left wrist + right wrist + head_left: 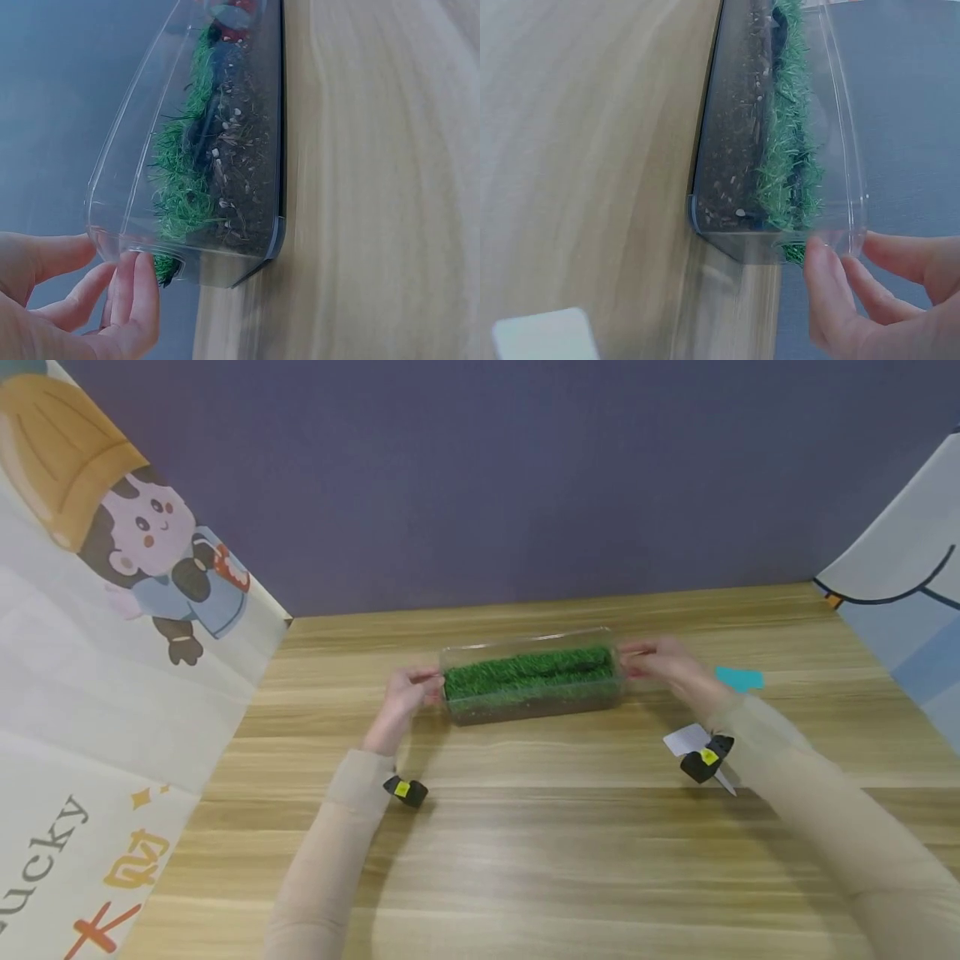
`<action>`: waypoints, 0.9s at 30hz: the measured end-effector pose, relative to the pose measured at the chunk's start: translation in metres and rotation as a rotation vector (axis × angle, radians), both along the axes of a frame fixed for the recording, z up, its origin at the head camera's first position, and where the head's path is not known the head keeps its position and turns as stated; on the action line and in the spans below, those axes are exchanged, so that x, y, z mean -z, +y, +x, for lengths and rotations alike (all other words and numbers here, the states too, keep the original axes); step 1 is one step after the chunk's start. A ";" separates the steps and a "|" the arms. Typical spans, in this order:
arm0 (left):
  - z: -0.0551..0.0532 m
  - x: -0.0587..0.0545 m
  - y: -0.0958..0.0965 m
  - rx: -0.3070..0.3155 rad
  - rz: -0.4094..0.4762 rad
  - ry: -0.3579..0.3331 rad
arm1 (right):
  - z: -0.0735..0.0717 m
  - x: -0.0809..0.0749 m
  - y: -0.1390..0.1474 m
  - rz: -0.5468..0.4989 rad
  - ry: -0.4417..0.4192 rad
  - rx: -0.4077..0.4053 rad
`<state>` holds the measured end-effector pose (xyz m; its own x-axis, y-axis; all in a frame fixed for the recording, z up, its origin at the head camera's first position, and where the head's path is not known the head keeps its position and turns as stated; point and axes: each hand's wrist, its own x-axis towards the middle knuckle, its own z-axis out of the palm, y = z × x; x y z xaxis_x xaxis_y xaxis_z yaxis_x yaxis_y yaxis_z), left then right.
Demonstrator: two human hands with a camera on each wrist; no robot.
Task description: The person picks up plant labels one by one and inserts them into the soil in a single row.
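A long clear plastic planter box (536,712) is held level between both hands over the back half of the table. Dark soil with pale specks (240,142) fills its lower part, and strips of green artificial grass (528,670) run along the top of the soil. At the box's left end, my left hand (405,700) pinches the upper rim between thumb and fingers. My right hand (672,670) grips the opposite end the same way, with its thumb and fingers (829,289) at the rim corner. The box's underside is hidden.
A teal piece (739,678) lies on the wooden table (487,860) beyond the right wrist. Nearer, a white tag on a pointed stake (684,740) lies partly behind the right wrist's camera. A dark blue panel (480,485) stands along the back edge, with a printed cartoon sheet (90,693) at left.
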<state>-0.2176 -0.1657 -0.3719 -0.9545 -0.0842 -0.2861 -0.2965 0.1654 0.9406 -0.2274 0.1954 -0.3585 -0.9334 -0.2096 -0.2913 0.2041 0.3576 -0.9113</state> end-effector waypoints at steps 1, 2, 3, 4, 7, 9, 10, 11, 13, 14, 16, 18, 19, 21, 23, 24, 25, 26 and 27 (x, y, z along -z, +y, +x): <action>0.001 0.000 0.000 0.003 -0.001 -0.001 | 0.001 0.000 0.001 -0.012 -0.002 0.005; 0.002 0.001 0.001 0.005 -0.004 -0.001 | 0.003 0.001 0.003 -0.028 -0.009 -0.001; 0.003 0.001 0.001 0.006 -0.006 -0.002 | 0.004 0.001 0.004 -0.050 -0.011 -0.004; 0.005 0.002 0.002 0.011 -0.011 0.002 | 0.005 0.001 0.006 -0.066 -0.019 -0.005; 0.009 0.002 0.005 0.016 -0.021 0.009 | 0.009 0.002 0.010 -0.070 -0.035 -0.019; 0.011 0.002 0.006 0.019 -0.026 0.012 | 0.012 0.002 0.012 -0.058 -0.041 -0.025; 0.012 0.002 0.007 0.021 -0.028 0.013 | 0.014 0.003 0.012 -0.054 -0.040 -0.026; 0.013 0.002 0.008 0.021 -0.028 0.010 | 0.015 0.003 0.013 -0.057 -0.043 -0.022; 0.016 0.002 0.009 0.024 -0.029 0.013 | 0.019 0.004 0.014 -0.059 -0.044 -0.012; 0.017 0.001 0.009 0.027 -0.022 0.011 | 0.021 0.004 0.015 -0.056 -0.044 -0.006; 0.019 0.002 0.009 0.031 -0.016 0.008 | 0.026 0.004 0.016 -0.050 -0.040 0.003; 0.022 0.002 0.010 0.033 -0.013 0.013 | 0.030 0.004 0.017 -0.022 -0.037 0.000; 0.023 0.002 0.010 0.035 -0.015 0.012 | 0.033 0.003 0.018 -0.008 -0.039 -0.004; 0.025 0.002 0.011 0.036 -0.021 0.007 | 0.036 0.003 0.019 0.005 -0.051 -0.007; 0.027 0.003 0.012 0.041 -0.031 0.006 | 0.039 0.003 0.020 0.005 -0.062 -0.011; 0.028 0.003 0.012 0.043 -0.032 0.009 | 0.041 0.003 0.021 0.006 -0.066 -0.014; 0.029 0.003 0.012 0.042 -0.034 0.009 | 0.042 0.003 0.021 0.008 -0.066 -0.018; 0.030 0.003 0.012 0.045 -0.036 0.012 | 0.043 0.003 0.022 0.006 -0.066 -0.020; 0.030 0.003 0.013 0.048 -0.038 0.016 | 0.044 0.004 0.023 0.007 -0.062 -0.021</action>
